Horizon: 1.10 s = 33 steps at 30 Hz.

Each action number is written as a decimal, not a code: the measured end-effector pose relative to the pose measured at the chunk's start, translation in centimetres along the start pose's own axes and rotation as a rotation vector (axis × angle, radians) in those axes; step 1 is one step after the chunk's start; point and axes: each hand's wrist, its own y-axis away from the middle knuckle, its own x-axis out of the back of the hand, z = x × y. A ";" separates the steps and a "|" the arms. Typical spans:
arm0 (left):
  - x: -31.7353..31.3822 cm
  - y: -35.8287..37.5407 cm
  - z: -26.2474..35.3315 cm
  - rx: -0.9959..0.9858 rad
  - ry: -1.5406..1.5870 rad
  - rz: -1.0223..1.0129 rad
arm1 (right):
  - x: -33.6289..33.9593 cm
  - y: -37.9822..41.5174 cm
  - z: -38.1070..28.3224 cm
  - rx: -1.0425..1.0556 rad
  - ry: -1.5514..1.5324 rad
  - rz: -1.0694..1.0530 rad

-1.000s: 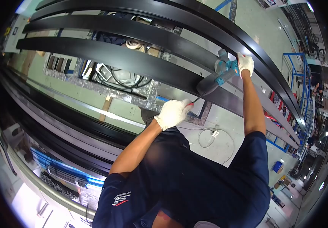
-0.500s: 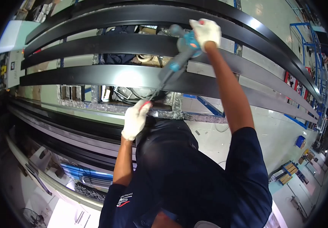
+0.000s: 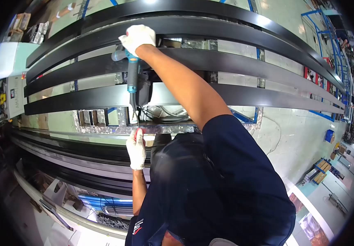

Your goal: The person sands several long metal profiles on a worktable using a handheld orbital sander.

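Note:
My right hand [image 3: 138, 37], in a white glove, is closed on the grip of a teal and grey power drill [image 3: 132, 76]. The drill hangs over long black metal bars [image 3: 234, 61], with its thin bit pointing down the picture. The bit's tip ends just above my left hand [image 3: 136, 148], also gloved. That hand pinches a small red-tipped piece [image 3: 138, 130] at the edge of a foil-wrapped frame [image 3: 103, 129]. What the red piece is stays too small to tell.
More black bars and rails [image 3: 74, 151] run across below my left hand. Cables [image 3: 164, 112] lie under the bars inside the frame. Blue racks [image 3: 324, 24] stand at the far right. Boxes and small parts lie on the pale floor [image 3: 300, 135].
My right hand has swung the drill leftwards, from upper right to upper centre, and the bit now points straight down. My left hand has shifted a little left and down, keeping the red piece.

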 end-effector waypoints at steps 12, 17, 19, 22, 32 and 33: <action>-3.3 -1.8 3.3 -0.239 -0.414 -0.456 | 9.9 7.5 16.7 -0.375 0.082 0.134; -10.4 -1.1 5.1 -0.459 -0.544 -0.634 | 14.7 12.8 28.1 -0.502 0.078 0.296; -13.8 -0.8 5.8 -0.498 -0.619 -0.701 | 16.5 14.5 32.8 -0.511 0.077 0.357; -19.1 -0.1 6.4 -0.606 -0.706 -0.723 | 19.3 16.7 39.2 -0.579 0.056 0.433; -27.7 1.3 8.8 -0.590 -0.664 -0.845 | 26.0 19.3 52.2 -0.715 -0.013 0.465; -27.1 1.0 8.8 -0.561 -0.636 -0.837 | 25.8 19.3 52.1 -0.721 0.001 0.457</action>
